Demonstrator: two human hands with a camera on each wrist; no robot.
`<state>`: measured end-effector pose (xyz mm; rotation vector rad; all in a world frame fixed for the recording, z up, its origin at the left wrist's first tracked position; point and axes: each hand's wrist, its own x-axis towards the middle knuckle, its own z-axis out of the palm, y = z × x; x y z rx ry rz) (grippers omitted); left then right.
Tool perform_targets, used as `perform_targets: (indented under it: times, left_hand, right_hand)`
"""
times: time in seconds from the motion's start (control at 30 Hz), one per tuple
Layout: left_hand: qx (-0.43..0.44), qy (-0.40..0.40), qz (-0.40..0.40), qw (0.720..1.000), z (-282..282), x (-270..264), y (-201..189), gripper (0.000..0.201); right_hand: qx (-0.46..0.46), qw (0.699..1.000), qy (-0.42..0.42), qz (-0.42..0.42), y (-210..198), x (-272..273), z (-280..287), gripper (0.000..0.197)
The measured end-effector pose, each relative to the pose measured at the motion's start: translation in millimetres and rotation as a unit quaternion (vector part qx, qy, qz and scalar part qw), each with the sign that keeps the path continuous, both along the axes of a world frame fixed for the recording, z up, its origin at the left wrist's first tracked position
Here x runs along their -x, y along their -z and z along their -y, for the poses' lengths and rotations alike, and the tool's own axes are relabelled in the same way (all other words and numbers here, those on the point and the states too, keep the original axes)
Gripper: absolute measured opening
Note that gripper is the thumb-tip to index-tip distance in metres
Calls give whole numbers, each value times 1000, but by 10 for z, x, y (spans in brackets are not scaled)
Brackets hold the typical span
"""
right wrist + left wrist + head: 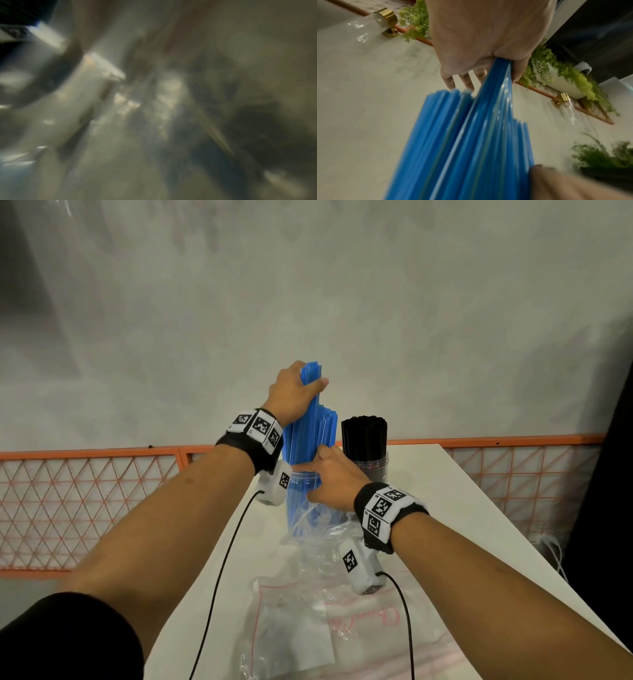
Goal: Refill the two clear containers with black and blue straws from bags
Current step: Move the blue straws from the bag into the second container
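Note:
My left hand (295,392) grips the top of a bundle of blue straws (308,440) and holds it upright, high above the table; the left wrist view shows that hand (488,56) pinching several of those blue straws (471,148). The bundle's lower ends stand in a clear container (294,491). My right hand (330,475) clasps the bundle at the container's mouth, thumb up. To the right, black straws (364,433) fill the second clear container (372,469). The right wrist view is a blur.
A crumpled clear bag (322,530) lies at the blue container's foot, and a flat clear bag (342,631) lies nearer on the white table (452,508). Two black cables (219,577) trail from my wrists. An orange mesh fence (85,501) runs behind the table.

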<state>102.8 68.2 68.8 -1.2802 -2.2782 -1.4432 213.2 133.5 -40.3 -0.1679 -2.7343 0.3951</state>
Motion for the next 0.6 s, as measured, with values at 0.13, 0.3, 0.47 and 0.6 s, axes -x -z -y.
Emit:
perform_targets:
  times: [0.13,0.3,0.47,0.6]
  left_hand:
    - [87,-24,-103,991,73,41,358,45]
    - [47,26,-127,990,147,76,175,54]
    - [190,28,-203,960,6,39,44,54]
    - [254,34,-183,949,6,82,176,43]
  right_hand:
    - [6,1000,-6,-4,2,1,-1,62]
    - [2,1000,-1,1,13,-2,5,63]
    - [-15,1000,4,4,0,4,21,63]
    - [-3,1000,6,1,10,1,14,63]
